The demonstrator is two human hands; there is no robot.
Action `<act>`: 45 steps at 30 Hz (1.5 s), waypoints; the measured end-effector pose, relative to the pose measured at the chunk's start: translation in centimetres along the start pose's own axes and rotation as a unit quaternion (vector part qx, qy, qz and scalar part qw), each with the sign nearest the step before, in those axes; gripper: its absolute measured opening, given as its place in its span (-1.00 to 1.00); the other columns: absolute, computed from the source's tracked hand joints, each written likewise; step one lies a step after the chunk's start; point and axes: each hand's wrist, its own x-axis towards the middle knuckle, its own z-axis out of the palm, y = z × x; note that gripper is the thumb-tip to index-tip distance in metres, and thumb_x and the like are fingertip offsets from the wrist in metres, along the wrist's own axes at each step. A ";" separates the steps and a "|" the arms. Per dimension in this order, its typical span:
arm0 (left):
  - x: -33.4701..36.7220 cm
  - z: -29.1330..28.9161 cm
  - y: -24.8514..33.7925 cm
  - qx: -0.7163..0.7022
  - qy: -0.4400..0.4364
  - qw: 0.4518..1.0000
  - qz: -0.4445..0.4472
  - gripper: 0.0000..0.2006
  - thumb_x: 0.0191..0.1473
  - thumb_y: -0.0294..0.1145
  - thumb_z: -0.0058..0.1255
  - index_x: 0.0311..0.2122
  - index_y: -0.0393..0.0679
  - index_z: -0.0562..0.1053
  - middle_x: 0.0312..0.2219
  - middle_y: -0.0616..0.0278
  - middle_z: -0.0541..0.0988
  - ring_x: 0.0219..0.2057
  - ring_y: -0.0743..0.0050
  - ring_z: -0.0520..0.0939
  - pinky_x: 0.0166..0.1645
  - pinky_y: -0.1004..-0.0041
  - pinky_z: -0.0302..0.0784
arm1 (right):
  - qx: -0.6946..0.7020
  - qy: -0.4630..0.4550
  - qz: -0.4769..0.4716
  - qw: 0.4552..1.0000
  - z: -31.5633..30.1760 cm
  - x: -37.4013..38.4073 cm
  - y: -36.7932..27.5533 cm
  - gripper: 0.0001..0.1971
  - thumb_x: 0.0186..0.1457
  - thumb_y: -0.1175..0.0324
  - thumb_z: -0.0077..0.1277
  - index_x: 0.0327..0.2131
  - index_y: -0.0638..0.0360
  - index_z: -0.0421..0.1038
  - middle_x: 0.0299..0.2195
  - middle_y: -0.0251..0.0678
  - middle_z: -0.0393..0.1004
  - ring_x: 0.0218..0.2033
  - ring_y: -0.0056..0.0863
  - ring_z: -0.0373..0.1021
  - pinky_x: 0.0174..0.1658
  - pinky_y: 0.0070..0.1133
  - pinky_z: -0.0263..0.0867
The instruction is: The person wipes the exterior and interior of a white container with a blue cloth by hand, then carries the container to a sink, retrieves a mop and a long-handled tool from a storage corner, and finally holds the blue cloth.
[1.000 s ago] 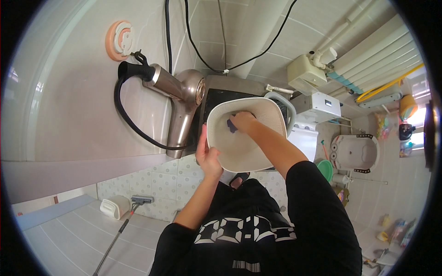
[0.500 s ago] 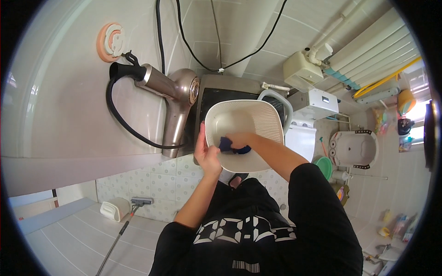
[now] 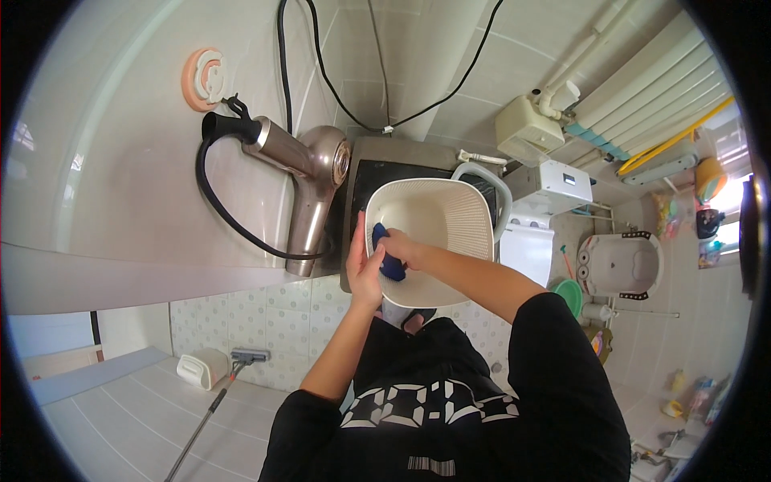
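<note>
Cream basket (image 3: 470,210): While the left hand (image 3: 367,269) pinches its rim at nine o'clock, apparently for steadiness, the mouth faces upward.
Navy cloth (image 3: 392,267): inside at nine o'clock, pinched in the grip of the right hand (image 3: 405,251) beside the braced side; hidden fingertips leave exact contact unclear.

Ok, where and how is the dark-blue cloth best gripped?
Probably by its bunched middle, from the right: the dark-blue cloth lies at the left inside the cream basket, close to the left hand, so the right hand gets the roomier approach.
</note>
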 end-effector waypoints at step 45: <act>-2.2 2.0 -0.4 0.155 0.022 0.987 0.043 -0.40 0.37 -0.14 -0.46 0.40 -0.09 -0.22 0.33 0.02 0.02 0.31 0.18 0.12 0.36 0.30 -0.02 | 0.090 -0.049 -0.086 0.991 -2.1 -8.6 -5.4 -0.56 0.21 0.32 -0.12 0.15 0.19 0.16 -0.05 -0.14 0.40 -0.06 -0.30 0.39 -0.11 -0.29 0.42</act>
